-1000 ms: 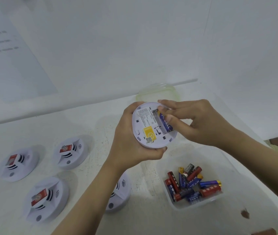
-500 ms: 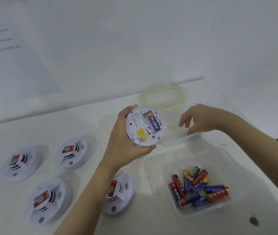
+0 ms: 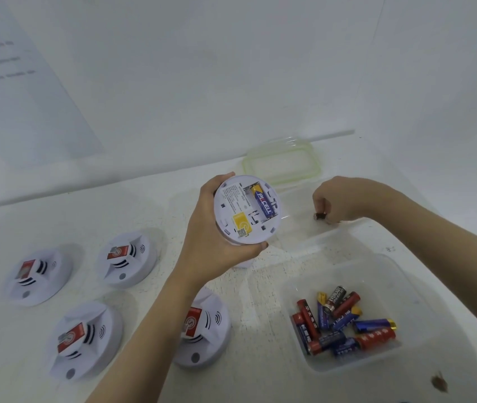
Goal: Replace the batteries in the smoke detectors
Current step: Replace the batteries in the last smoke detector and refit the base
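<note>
The smoke detector [image 3: 247,210] you're gripping is matt white plastic, with a glossy yellow sticker [image 3: 239,221] on its back. The battery [image 3: 262,201] seated in it has a shiny blue-and-gold wrap (looks like printed foil). Same slick wrappers on the loose batteries [image 3: 345,321], red, blue and black, with bright metal end caps. They sit in a tub [image 3: 382,274] of clear, slightly cloudy plastic; the lid [image 3: 282,164] behind is clear plastic too, with a pale green rubbery-looking rim. The four detectors [image 3: 128,258] lying down are smooth white plastic with red stickers. Your table [image 3: 150,210] is white, a bit rough and speckled.
</note>
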Motion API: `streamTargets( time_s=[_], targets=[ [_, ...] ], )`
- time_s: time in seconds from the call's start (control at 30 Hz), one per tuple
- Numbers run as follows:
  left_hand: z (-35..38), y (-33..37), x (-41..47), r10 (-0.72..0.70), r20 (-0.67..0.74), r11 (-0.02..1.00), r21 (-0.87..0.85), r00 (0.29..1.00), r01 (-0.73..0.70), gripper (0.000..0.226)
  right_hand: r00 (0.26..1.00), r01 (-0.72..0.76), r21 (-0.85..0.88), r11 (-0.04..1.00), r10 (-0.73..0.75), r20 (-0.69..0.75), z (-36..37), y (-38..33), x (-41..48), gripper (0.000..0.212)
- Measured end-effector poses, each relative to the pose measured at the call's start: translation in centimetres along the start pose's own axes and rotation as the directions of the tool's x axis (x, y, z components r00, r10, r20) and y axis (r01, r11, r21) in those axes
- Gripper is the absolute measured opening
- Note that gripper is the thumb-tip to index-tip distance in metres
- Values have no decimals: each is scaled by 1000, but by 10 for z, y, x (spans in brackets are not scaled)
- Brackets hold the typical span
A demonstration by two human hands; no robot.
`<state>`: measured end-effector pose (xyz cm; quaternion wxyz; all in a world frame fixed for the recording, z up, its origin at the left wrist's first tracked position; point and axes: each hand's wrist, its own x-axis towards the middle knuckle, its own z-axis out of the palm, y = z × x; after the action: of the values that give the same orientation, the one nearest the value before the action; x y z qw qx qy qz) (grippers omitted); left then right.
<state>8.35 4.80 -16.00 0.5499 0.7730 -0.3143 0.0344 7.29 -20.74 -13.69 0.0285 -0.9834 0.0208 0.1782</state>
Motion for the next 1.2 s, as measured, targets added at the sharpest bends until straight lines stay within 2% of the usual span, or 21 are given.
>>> streamTargets(
  time_s=[0.07,0.17,0.23,0.33,0.43,0.53,0.63,0.83,0.97,1.03,1.1,1.13,1.2],
  targets=[
    [0,0,-1,-10,1,1000,-1,1000,10,93,999,42,138,989,-37,-38,0,1,-3,10],
    [-1,0,-3,-16,-5,1000,7,1000,16,93,989,140,385,912,-107,-105,-5,-7,-16,7],
    [-2,-1,-5,-24,-18,1000,11,1000,25,92,957,234,430,872,-129,-260,-10,-18,-26,10],
    [-2,3,-9,-35,-42,999,10,998,36,92,860,419,493,763,-158,-486,-18,-41,-46,13],
    [-3,8,-14,-35,-69,999,2,997,35,90,814,514,470,717,-235,-532,-20,-61,-62,16],
    [-4,11,-18,-30,-93,999,-22,995,28,93,802,526,360,771,-308,-512,-15,-75,-67,13],
    [-6,14,-22,-18,-94,998,-54,995,13,90,757,532,241,812,-328,-566,-7,-86,-68,19],
    [-19,24,-37,-16,-82,994,-113,996,7,91,644,597,236,767,-282,-711,12,-108,-70,27],
    [-31,27,-50,-33,-102,997,-76,994,26,89,559,673,193,714,-320,-765,13,-115,-71,29],
    [-39,25,-55,-63,-132,995,-86,989,51,90,582,703,271,657,-314,-750,11,-116,-69,27],
    [-48,27,-57,-61,-134,994,-101,989,48,92,679,693,449,564,-302,-670,9,-119,-68,28],
    [-52,28,-58,-47,-130,994,-99,990,34,90,722,682,554,477,-320,-614,8,-123,-69,29],
    [-58,33,-60,-7,-108,996,-93,994,-3,87,758,643,717,268,-358,-546,8,-131,-70,29]
  ],
)
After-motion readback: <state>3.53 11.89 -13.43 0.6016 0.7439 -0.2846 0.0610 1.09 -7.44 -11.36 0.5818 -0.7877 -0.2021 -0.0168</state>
